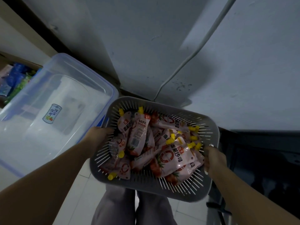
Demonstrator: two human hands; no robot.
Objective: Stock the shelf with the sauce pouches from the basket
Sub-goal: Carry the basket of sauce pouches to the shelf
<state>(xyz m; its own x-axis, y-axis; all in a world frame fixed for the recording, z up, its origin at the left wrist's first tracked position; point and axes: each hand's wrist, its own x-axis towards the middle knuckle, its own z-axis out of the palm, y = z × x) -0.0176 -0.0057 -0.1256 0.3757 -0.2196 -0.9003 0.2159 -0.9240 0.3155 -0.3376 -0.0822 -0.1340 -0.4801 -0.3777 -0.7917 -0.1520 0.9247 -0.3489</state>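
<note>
A grey slotted plastic basket [183,191] is held up in front of me, above my legs. It is piled with several white and red sauce pouches [174,157] with yellow caps. My left hand [97,135] grips the basket's left rim, fingers curled over the edge. My right hand [213,158] grips the right rim the same way. No shelf surface is plainly visible; a dark unit at the right edge is too dim to make out.
A large clear storage box with a blue-trimmed lid [48,111] stands at my left. A cardboard box of blue and green packets [14,80] is beyond it. A grey wall with a white cable [186,60] is ahead. A dark metal frame [259,159] is at right.
</note>
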